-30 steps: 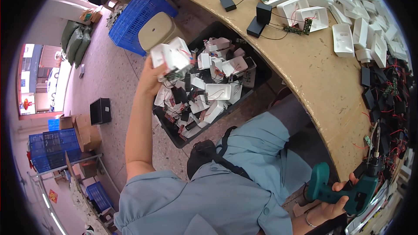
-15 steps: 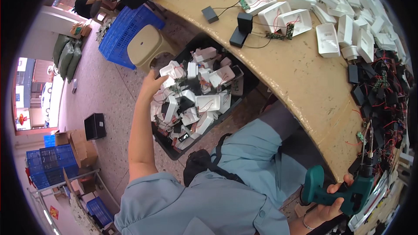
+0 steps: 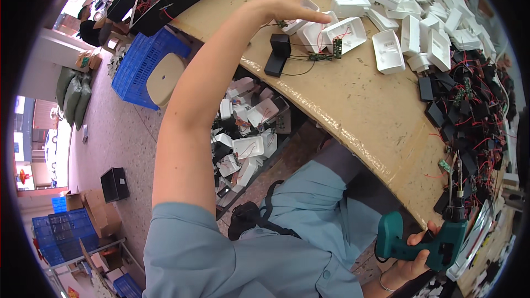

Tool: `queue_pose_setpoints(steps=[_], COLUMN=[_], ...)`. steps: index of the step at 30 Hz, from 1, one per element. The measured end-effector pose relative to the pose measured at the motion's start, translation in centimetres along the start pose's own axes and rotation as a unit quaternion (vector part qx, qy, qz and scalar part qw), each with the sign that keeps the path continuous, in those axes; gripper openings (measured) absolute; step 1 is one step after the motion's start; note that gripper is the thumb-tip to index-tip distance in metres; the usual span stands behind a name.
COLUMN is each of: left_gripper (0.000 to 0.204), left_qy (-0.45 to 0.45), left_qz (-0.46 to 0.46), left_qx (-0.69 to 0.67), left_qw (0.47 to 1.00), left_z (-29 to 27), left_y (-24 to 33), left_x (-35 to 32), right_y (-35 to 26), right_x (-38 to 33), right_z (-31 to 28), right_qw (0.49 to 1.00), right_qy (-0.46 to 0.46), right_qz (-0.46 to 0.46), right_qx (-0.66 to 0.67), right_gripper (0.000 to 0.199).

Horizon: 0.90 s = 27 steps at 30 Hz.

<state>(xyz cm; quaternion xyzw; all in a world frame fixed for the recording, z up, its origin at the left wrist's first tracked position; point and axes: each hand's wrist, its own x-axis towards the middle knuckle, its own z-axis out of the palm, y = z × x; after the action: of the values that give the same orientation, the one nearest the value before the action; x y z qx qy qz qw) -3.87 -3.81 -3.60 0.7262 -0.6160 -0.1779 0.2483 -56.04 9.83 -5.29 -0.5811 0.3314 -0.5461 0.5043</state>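
My left hand [image 3: 287, 6] is stretched out over the wooden workbench [image 3: 359, 99], fingers apart and holding nothing. Its fingertips hover just above the white plastic housings [image 3: 331, 33] that have small circuit boards and red wires in them. My right hand [image 3: 415, 265] grips a teal electric screwdriver [image 3: 436, 237] low at the bench's near edge, its bit pointing up toward a heap of black parts with red wires [image 3: 469, 116].
A black bin [image 3: 248, 138] full of white housings sits on the floor under the bench. A blue crate [image 3: 141, 66] and a beige stool [image 3: 165, 80] stand beyond it. Many white housings [image 3: 419, 0] cover the bench's far side. Another person [image 3: 88, 27] works at the far left.
My left hand has left the bin on the floor, let go of the white housing it held, and swung up over the bench. The right hand still holds the screwdriver.
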Motion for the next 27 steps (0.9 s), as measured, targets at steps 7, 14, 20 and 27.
queue_pose_setpoints(steps=[7, 14, 20, 27], left_gripper=[0.112, 0.087, 0.066, 0.058], left_qy=[-0.014, -0.124, -0.209, -0.021], left_qz=[-0.054, -0.078, -0.027, -0.041], left_qx=[0.211, 0.125, 0.043, -0.173], left_qw=[0.976, 0.981, 0.977, 0.984], left_z=[2.5, 1.3, 1.6, -1.1], left_y=[7.6, 5.3, 5.2, 2.6], left_x=[0.7, 1.3, 0.6, -1.7], right_y=[-0.1, 0.0, -0.1, -0.2], right_x=[-0.1, -0.5, -0.8, -1.1], right_z=[-0.8, -1.3, -1.9, -3.0], right_qw=[1.0, 1.0, 1.0, 1.0], right_qy=[0.012, 0.017, 0.018, 0.017], right_qz=[-0.002, 0.004, -0.001, 0.003], right_qx=[-0.004, 0.014, 0.005, 0.007], right_gripper=[0.061, 0.06, 0.061, 0.06])
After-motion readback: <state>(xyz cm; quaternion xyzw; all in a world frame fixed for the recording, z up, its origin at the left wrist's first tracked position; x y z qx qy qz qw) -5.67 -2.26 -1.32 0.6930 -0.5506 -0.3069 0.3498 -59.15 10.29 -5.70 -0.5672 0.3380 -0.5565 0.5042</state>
